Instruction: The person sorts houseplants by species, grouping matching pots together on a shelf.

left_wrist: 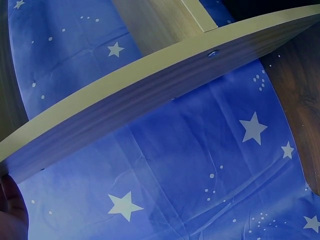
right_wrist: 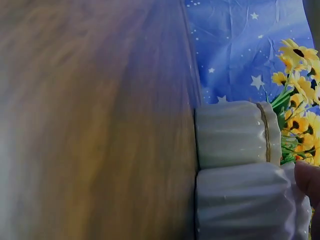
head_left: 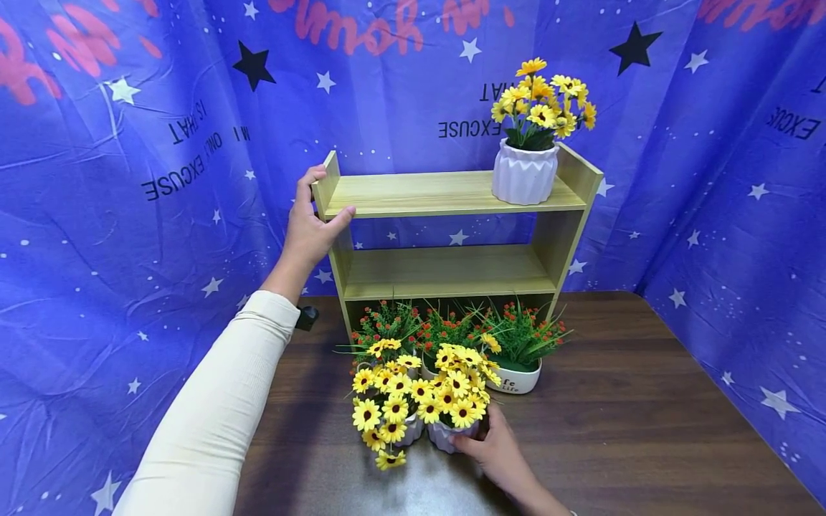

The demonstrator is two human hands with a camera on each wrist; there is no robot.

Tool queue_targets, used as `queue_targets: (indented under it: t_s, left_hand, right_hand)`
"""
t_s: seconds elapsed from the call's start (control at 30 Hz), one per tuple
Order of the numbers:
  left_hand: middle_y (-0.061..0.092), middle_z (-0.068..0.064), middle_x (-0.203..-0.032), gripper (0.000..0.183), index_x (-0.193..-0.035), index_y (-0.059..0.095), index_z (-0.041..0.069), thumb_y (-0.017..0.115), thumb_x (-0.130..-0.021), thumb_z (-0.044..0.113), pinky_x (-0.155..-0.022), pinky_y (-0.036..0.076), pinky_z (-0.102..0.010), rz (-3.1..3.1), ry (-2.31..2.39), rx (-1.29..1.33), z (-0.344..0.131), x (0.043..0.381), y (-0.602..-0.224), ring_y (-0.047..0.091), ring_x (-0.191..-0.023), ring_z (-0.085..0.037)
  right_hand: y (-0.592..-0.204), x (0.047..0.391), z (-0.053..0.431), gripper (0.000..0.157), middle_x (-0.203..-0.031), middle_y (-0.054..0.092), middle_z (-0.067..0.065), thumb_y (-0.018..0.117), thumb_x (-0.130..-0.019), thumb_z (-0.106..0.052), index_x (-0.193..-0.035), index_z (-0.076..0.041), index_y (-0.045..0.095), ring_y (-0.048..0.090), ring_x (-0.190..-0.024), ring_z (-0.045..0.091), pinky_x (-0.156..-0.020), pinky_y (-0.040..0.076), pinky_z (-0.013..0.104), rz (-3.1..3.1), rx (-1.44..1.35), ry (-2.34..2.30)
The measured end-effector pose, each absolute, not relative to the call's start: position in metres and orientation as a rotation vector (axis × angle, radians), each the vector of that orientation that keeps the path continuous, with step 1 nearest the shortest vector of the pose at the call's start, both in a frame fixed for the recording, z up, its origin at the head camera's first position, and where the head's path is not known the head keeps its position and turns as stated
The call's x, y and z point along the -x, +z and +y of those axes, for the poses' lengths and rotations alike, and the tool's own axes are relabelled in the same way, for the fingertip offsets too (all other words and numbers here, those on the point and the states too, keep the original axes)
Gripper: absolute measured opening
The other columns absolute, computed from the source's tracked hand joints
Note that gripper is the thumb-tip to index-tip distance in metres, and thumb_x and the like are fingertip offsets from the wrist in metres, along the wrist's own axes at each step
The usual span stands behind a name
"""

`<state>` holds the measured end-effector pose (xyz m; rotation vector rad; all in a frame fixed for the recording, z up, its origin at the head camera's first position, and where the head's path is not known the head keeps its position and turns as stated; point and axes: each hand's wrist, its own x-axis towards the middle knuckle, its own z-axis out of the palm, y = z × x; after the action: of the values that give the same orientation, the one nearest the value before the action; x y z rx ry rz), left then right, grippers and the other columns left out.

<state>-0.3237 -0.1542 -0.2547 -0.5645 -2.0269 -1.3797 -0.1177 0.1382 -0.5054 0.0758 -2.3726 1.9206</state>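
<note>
My left hand (head_left: 308, 222) grips the upper left side of a wooden shelf (head_left: 413, 195), fingers on its outer face and thumb over the top board's front edge. In the left wrist view its fingers (left_wrist: 12, 212) show at the lower left, against the side panel (left_wrist: 130, 95). At the front of the table, my right hand (head_left: 500, 451) holds a white fluted pot (head_left: 452, 436) of yellow flowers (head_left: 458, 383), thumb at its rim. A second such pot (head_left: 411, 428) stands right beside it on the left; both rest on the tabletop in the right wrist view.
A third pot (head_left: 525, 174) of yellow flowers sits at the right end of the top board. Several planters with red-flowered greenery, one a white oval planter (head_left: 519, 378), line the shelf's foot. A small black object (head_left: 307, 317) lies left of the shelf. Blue star-printed cloth (head_left: 161, 287) surrounds the wooden table (head_left: 645, 416).
</note>
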Motion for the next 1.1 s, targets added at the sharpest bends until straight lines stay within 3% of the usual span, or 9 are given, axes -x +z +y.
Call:
queue_targets:
  t_s: [0.13,0.5,1.1]
  left_hand:
    - [0.038,0.003,-0.154,0.067,-0.138,0.038,0.007,0.078,-0.084,0.01,-0.103,0.038,-0.035,-2.025,-1.379,0.564,-0.153,0.324,-0.255,0.042,-0.133,-0.016]
    - [0.038,0.004,-0.154,0.068,-0.139,0.037,0.008,0.077,-0.084,0.012,-0.102,0.04,-0.042,-2.04,-1.375,0.557,-0.154,0.323,-0.256,0.043,-0.132,-0.016]
    - [0.037,0.004,-0.155,0.067,-0.139,0.038,0.009,0.077,-0.085,0.012,-0.102,0.041,-0.037,-2.044,-1.382,0.558,-0.155,0.324,-0.255,0.041,-0.133,-0.015]
  right_hand:
    - [-0.508,0.117,0.131,0.082,-0.13,0.055,0.02,0.091,-0.067,-0.015,-0.133,0.004,0.045,0.05,-0.121,0.034,-0.105,0.033,0.051,-2.391,-0.024,1.779]
    - [-0.509,0.114,0.113,0.086,-0.131,0.049,0.025,0.092,-0.066,-0.016,-0.132,0.004,0.04,0.046,-0.124,0.04,-0.106,0.029,0.054,-2.327,0.144,1.776]
    - [-0.496,0.115,0.121,0.079,-0.131,0.059,0.012,0.092,-0.067,-0.012,-0.134,-0.005,0.051,0.054,-0.117,0.024,-0.099,0.042,0.035,-2.155,0.126,1.859]
